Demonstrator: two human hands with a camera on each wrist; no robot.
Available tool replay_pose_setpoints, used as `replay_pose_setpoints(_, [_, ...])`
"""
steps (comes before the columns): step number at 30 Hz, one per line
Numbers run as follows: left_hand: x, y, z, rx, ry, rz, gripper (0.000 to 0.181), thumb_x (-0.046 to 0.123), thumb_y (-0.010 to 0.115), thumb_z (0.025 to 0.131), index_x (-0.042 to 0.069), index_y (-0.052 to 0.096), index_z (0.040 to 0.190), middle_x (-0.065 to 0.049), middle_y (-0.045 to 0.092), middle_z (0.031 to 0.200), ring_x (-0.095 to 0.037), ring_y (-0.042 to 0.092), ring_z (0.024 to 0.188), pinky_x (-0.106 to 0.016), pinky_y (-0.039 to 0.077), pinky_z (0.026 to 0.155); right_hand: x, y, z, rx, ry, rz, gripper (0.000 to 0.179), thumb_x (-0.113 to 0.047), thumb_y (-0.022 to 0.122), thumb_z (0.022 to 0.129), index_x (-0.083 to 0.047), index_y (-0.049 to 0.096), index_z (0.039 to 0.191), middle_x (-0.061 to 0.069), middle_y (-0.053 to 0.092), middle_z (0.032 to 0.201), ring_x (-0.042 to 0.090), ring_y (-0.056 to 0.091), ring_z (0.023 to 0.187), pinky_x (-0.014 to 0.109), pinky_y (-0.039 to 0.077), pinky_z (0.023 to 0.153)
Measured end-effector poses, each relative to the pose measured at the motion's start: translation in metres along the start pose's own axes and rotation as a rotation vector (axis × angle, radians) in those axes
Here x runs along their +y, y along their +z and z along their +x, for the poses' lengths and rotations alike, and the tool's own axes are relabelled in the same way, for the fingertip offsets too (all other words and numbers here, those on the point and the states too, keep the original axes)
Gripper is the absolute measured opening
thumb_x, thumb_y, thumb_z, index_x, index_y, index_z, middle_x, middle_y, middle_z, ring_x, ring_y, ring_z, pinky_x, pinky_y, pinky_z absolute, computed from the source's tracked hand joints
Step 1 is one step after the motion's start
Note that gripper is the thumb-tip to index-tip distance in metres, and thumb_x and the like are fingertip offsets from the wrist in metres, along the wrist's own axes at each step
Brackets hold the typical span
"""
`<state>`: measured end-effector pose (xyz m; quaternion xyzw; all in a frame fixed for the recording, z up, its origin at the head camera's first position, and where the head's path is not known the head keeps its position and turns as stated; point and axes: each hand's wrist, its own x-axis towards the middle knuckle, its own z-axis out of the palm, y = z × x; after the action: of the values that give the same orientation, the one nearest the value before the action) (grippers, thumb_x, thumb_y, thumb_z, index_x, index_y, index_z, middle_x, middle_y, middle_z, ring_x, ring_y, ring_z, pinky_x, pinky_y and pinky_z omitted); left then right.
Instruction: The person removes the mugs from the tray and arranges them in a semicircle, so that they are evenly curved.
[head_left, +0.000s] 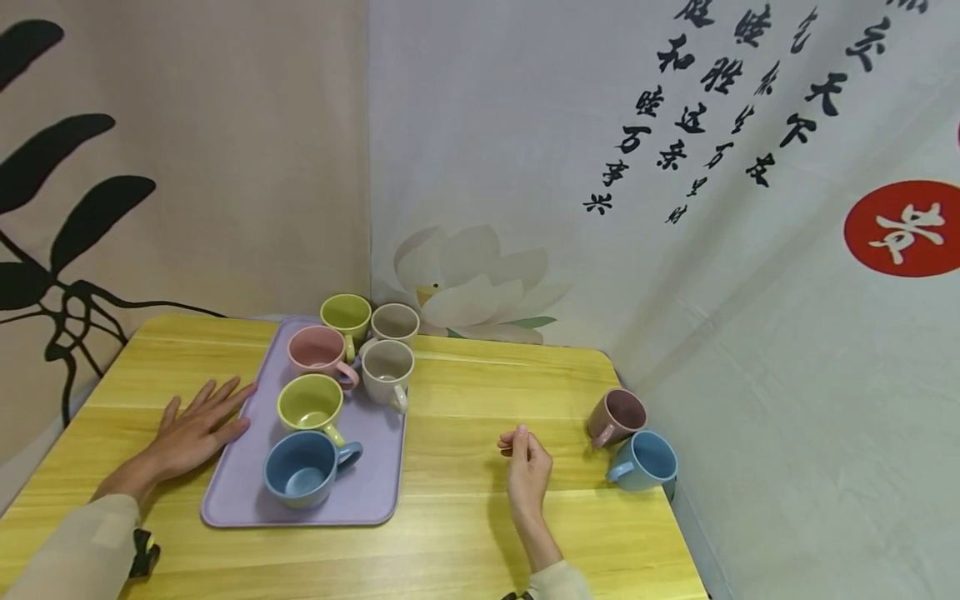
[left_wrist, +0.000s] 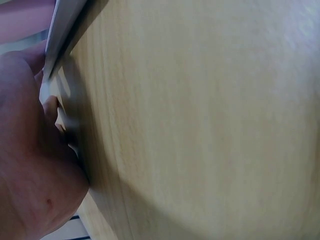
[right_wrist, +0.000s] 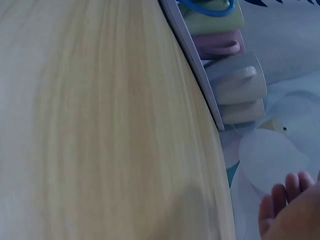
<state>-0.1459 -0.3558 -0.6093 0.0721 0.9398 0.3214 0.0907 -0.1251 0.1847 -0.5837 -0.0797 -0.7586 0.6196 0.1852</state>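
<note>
My left hand (head_left: 191,435) lies with fingers spread at the left edge of a lilac tray (head_left: 367,502). Its fingertips touch the tray's rim; in the left wrist view the hand (left_wrist: 35,155) is beside that rim. On the tray stand a blue mug (head_left: 298,492), two yellow-green mugs (head_left: 309,421) (head_left: 347,325), a pink mug (head_left: 317,367) and two off-white mugs (head_left: 386,383) (head_left: 396,333). Over the table right of the tray, my right hand (head_left: 528,475) hovers with loosely bent fingers and holds nothing. The right wrist view shows its fingers (right_wrist: 279,197) at the lower right.
A mauve mug (head_left: 609,423) and a second blue mug (head_left: 643,473) stand close together by the right edge of the wooden table (head_left: 465,533). Behind the table hangs a pale cloth (head_left: 480,150) with dark lettering, a lotus and leaves. Dark bands circle both wrists.
</note>
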Motion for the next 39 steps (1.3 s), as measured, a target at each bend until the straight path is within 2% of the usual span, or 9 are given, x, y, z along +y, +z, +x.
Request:
replay_pose_setpoints(4, [0.001, 0.0, 0.0, 0.003, 0.007, -0.003, 0.073, 0.051, 0.042, 0.121, 0.018, 0.019, 0.182, -0.032, 0.004, 0.188, -0.063, -0.014, 0.172, -0.083, -0.03, 0.127, -0.003, 0.009, -0.003, -0.168, 0.006, -0.022, 0.052, -0.032, 0.044, 0.125, -0.002, 0.08, 0.101, 0.019, 0.082, 0.104, 0.037, 0.079, 0.098, 0.038, 0.068, 0.09])
replay_pose_setpoints(9, [0.001, 0.001, 0.0, 0.001, 0.007, -0.001, 0.073, 0.051, 0.042, 0.121, 0.017, 0.02, 0.182, -0.032, 0.005, 0.187, -0.063, -0.013, 0.172, -0.083, -0.029, 0.127, -0.006, 0.02, -0.008, -0.395, -0.022, -0.026, 0.051, -0.031, 0.037, 0.126, 0.001, 0.076, 0.115, 0.023, 0.08, 0.117, 0.042, 0.077, 0.112, 0.044, 0.068, 0.099])
replay_pose_setpoints(14, [0.0, 0.002, -0.001, -0.001, 0.001, -0.005, 0.074, 0.052, 0.042, 0.121, 0.017, 0.019, 0.182, -0.033, 0.004, 0.187, -0.063, -0.014, 0.171, -0.083, -0.03, 0.126, -0.012, 0.034, -0.011, -0.532, -0.035, -0.003, 0.048, -0.031, 0.039, 0.126, 0.002, 0.072, 0.127, 0.025, 0.077, 0.126, 0.042, 0.075, 0.118, 0.048, 0.067, 0.103])
replay_pose_setpoints(21, [-0.002, 0.004, 0.0, 0.004, -0.002, -0.01, 0.074, 0.053, 0.043, 0.121, 0.018, 0.019, 0.182, -0.033, 0.004, 0.187, -0.063, -0.015, 0.171, -0.081, -0.032, 0.126, -0.02, 0.053, -0.015, -0.637, -0.023, 0.077, 0.047, -0.029, 0.041, 0.125, 0.008, 0.069, 0.131, 0.032, 0.075, 0.13, 0.05, 0.075, 0.12, 0.059, 0.066, 0.104])
replay_pose_setpoints(30, [-0.001, 0.002, -0.001, 0.008, 0.001, -0.005, 0.074, 0.052, 0.043, 0.12, 0.017, 0.019, 0.182, -0.034, 0.005, 0.187, -0.063, -0.014, 0.171, -0.082, -0.031, 0.126, -0.032, 0.079, -0.022, -0.729, -0.02, 0.117, 0.045, -0.025, 0.043, 0.124, 0.011, 0.069, 0.131, 0.036, 0.076, 0.128, 0.059, 0.074, 0.118, 0.063, 0.066, 0.101])
replay_pose_setpoints(33, [0.0, 0.002, -0.001, 0.006, 0.0, -0.005, 0.075, 0.052, 0.043, 0.12, 0.017, 0.019, 0.182, -0.033, 0.004, 0.187, -0.063, -0.015, 0.171, -0.082, -0.031, 0.126, -0.037, 0.087, -0.026, -0.756, -0.028, 0.109, 0.044, -0.025, 0.043, 0.124, 0.01, 0.07, 0.132, 0.035, 0.077, 0.128, 0.058, 0.075, 0.118, 0.06, 0.067, 0.101])
replay_pose_setpoints(39, [0.0, 0.001, -0.001, 0.003, -0.004, -0.013, 0.075, 0.052, 0.043, 0.12, 0.017, 0.019, 0.182, -0.034, 0.003, 0.187, -0.063, -0.016, 0.171, -0.081, -0.032, 0.126, -0.045, 0.101, -0.035, -0.806, -0.024, 0.066, 0.04, -0.028, 0.048, 0.123, 0.003, 0.072, 0.134, 0.026, 0.08, 0.133, 0.047, 0.079, 0.119, 0.05, 0.069, 0.101])
